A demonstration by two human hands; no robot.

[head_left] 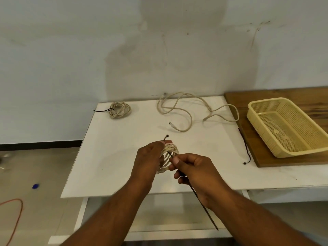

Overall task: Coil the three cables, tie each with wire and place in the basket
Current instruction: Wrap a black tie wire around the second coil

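Two hands work just above the near middle of the tabletop. The left hand grip: fingers curled round a cream coil, several loops bunched and held up on edge. The right hand grip: thumb and forefinger pinched on a black tie, right beside the coil. The long tail runs back toward the person past the right wrist; the short end sticks up beyond the left fingertips.

Step in hand, my read: second cable, tie going round the bundle, not closed yet. To do it well, clamp all loops with the left so none slips. Bring the tail round the whole bundle, not between loops, then join it to the short end. Pull snug without crushing the cable. Pinching close to the coil gives control; the long tail could snag.

Right of the hands, a spare tie lies along the edge of a wooden board, probably for the last cable. The basket, yellow mesh, sits on that board at right, no cable in it. Far middle: a loose cable, sprawled and uncoiled, one plug end toward the hands. Far left: a tied coil, its tie tail poking out left, on the tabletop and not in the basket.
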